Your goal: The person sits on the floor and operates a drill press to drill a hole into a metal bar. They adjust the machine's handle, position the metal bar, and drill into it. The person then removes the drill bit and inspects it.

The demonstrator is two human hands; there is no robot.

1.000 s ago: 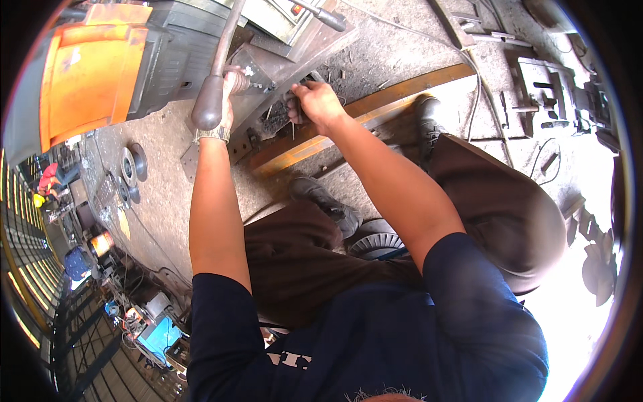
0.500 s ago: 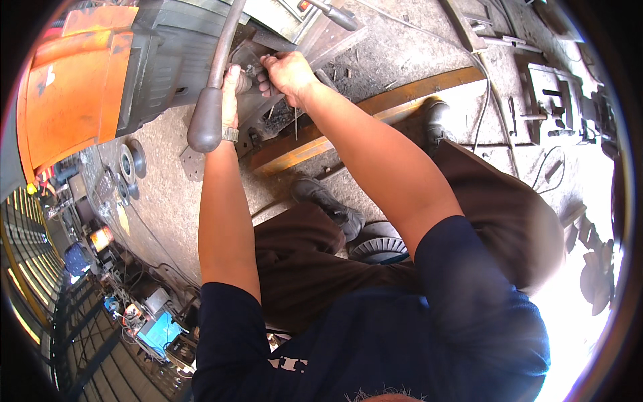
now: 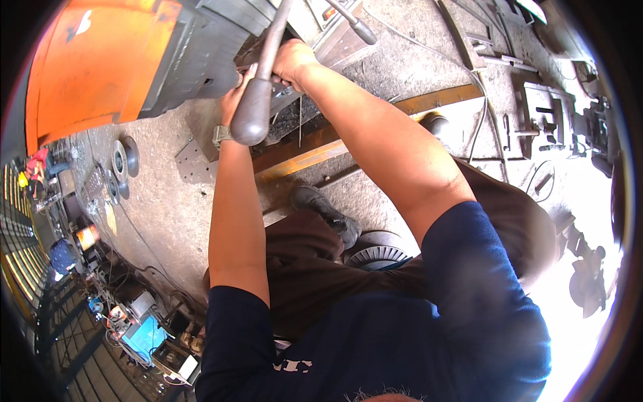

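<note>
The lever (image 3: 274, 40) is a bare grey metal rod that slants down toward the person and swells at its near end into a smooth, dark, bulb-shaped grip (image 3: 252, 114). It stands between the two hands in this view. The left hand (image 3: 232, 99) is just left of the grip, partly covered by it, fingers bent and pointing up along the rod; what it has hold of, if anything, cannot be told. The right hand (image 3: 293, 61) is just right of the rod, its fingers curled inward and their tips partly hidden, so its hold cannot be told either. Whether either hand touches the lever is unclear. Left of the lever is the machine (image 3: 194, 57), grey with a scuffed orange panel (image 3: 97, 67); below and right of the grip, a rusty bar (image 3: 301, 164) lies on the floor.
</note>
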